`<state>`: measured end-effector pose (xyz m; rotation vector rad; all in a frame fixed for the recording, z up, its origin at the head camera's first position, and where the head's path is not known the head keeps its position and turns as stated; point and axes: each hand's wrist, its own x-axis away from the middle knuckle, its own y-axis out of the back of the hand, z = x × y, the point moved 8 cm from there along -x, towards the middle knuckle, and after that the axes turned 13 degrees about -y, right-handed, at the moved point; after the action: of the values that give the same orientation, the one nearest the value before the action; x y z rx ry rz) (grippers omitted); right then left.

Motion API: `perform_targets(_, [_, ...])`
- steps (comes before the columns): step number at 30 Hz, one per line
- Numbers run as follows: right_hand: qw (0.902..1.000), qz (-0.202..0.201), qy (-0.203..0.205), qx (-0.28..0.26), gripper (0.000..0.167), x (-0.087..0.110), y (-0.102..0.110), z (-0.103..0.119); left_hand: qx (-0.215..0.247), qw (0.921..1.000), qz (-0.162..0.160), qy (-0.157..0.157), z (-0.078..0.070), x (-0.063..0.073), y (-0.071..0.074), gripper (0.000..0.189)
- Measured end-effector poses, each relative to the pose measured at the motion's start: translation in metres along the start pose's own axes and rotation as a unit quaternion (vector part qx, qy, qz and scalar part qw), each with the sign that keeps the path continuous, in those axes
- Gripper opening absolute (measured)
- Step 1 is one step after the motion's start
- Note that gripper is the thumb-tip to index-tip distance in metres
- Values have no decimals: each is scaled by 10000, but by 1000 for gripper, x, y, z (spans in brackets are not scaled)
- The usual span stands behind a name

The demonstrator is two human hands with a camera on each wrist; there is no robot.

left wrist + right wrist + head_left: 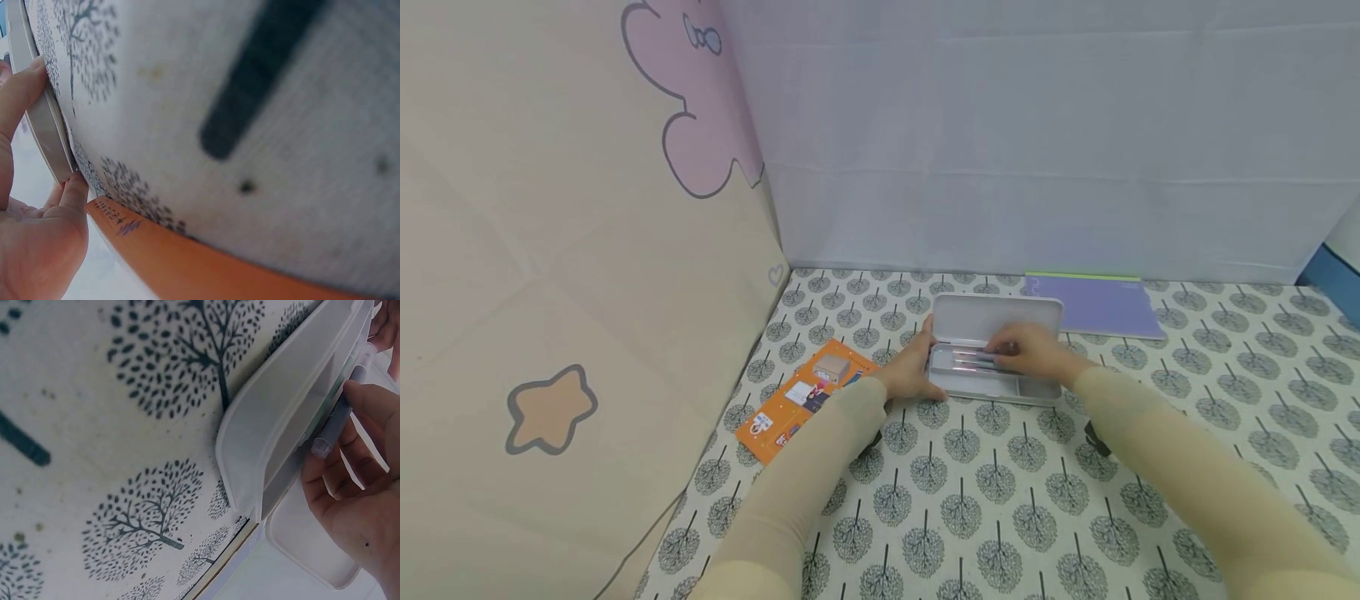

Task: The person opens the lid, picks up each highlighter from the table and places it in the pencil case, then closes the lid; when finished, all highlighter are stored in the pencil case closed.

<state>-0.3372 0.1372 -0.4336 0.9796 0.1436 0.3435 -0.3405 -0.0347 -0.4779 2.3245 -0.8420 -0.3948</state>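
An opened pale grey pencil case [997,317] lies on the table with its lid tipped back. Several slim pens [970,360] lie side by side in its inner tray, in the head view. My left hand [910,368] holds the left end of the case, thumb at the near corner and fingers at the far one. Over the tray, my right hand [1037,352] pinches a pen with a grey barrel and clear ends [340,415] between thumb and fingers. In the right wrist view that pen lies along the open case, close over it.
An orange illustrated booklet [797,398] lies left of the case, partly under the left forearm. Behind the case to the right is a purple notebook [1105,307]. A tree-print cloth [962,483] covers the table; hanging fabric [1037,150] closes off the back and left.
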Motion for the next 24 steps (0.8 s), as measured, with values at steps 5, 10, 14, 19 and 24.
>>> perform_targets(5, [9999,40,-121,-23,20,0,-1,-1,9,10000,-3,-19,-1,0,0,146])
perform_targets(10, [9997,32,-140,-183,22,1,2,-2,-124,9999,19,-7,0,0,1,144])
perform_targets(14, [9997,-24,-84,-212,24,3,6,-4,-147,9999,45,20,2,-1,1,144])
perform_targets(19, [9992,-28,-21,-390,27,11,12,-7,-125,9999,48,72,3,-1,0,145])
perform_targets(24, [9982,44,4,-592,31,23,18,-12,-125,9999,61,42,2,-1,0,145])
